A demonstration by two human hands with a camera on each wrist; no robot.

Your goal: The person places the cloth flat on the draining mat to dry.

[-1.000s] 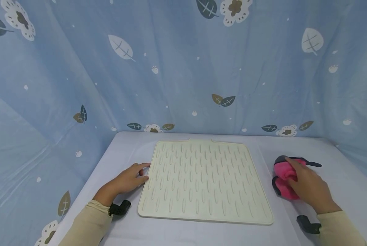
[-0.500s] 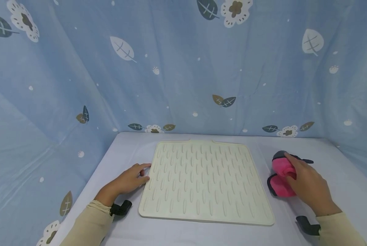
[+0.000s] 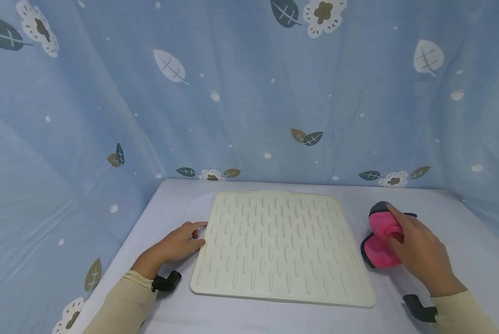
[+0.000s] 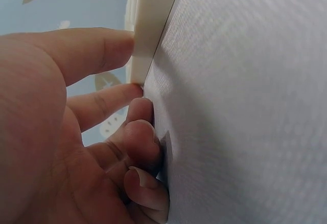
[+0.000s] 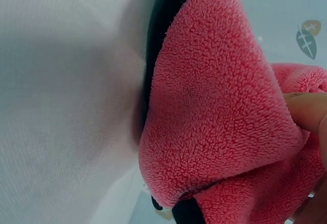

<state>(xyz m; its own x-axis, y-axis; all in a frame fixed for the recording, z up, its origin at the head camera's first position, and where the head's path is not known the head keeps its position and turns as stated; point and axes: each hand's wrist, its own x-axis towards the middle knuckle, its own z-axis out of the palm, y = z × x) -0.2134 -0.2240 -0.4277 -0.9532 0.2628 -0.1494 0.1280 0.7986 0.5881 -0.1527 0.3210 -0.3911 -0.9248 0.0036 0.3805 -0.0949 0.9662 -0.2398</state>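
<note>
A cream mat with rows of raised oval ridges lies flat on the white table. At its left edge, the thumb and index finger of my left hand touch the side. In the left wrist view, the other fingers are bent near the tabletop. To the right of the mat, my right hand grips a bunched pink plush cloth with dark trim. Close up in the right wrist view, folds of the cloth hide most of the fingers. Whether it touches the table I cannot tell.
Blue curtains with leaf and flower prints hang behind and on the sides of the white table. A black wrist mount sits at my left cuff, another black mount at my right.
The pink cloth has shifted a little left toward the mat in my right hand, and its dark trailing end has drawn in. The left hand stays at the mat's edge.
</note>
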